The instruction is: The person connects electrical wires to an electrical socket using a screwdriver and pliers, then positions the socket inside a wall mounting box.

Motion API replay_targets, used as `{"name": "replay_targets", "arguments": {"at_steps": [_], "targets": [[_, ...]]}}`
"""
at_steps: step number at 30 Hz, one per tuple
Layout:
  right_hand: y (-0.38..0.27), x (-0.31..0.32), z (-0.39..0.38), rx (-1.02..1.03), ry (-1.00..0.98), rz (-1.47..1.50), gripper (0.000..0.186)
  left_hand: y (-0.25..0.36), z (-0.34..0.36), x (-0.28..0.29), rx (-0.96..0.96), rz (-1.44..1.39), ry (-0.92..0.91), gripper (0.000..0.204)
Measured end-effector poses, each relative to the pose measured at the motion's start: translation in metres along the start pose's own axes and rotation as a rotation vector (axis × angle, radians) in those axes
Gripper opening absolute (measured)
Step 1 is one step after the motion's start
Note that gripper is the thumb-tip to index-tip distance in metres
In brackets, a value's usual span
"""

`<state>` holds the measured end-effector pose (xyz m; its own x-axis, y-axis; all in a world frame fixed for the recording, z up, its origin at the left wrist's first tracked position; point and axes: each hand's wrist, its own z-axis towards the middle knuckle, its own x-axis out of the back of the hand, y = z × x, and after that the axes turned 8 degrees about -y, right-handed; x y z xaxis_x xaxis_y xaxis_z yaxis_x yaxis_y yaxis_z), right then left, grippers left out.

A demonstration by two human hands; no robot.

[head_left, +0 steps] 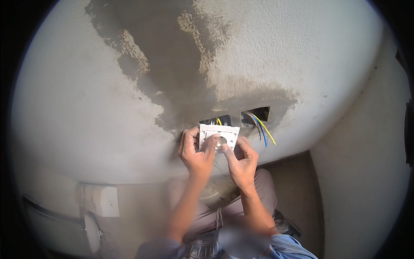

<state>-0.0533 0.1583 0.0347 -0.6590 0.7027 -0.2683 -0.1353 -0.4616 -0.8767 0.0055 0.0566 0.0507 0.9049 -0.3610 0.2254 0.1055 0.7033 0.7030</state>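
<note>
Both hands, left and right, grip a square white plastic socket plate against rough, patchy plaster wall.

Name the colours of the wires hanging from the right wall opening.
Yellow and blue wires, head view.

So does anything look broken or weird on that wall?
Yes. Loose wires hang out of an open hole in the wall, with no cover. Around it, a big grey patch shows where paint has peeled. Both hands hold a white socket plate.

Soft daylight, dark fisheye vignette
</note>
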Motion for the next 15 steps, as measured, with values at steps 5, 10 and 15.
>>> {"name": "replay_targets", "arguments": {"at_steps": [5,10,15], "targets": [[-0.002,0.008,0.01,0.036,-0.054,-0.029,0.02,-0.009,-0.001,-0.028,-0.07,0.009,0.292,0.034],[-0.01,0.013,0.016,0.086,-0.099,-0.095,0.019,-0.023,-0.003,-0.042,-0.132,0.023,0.446,0.031],[-0.003,0.018,0.02,0.088,-0.119,-0.034,0.021,-0.021,-0.006,-0.049,-0.15,0.114,0.46,0.027]]}}
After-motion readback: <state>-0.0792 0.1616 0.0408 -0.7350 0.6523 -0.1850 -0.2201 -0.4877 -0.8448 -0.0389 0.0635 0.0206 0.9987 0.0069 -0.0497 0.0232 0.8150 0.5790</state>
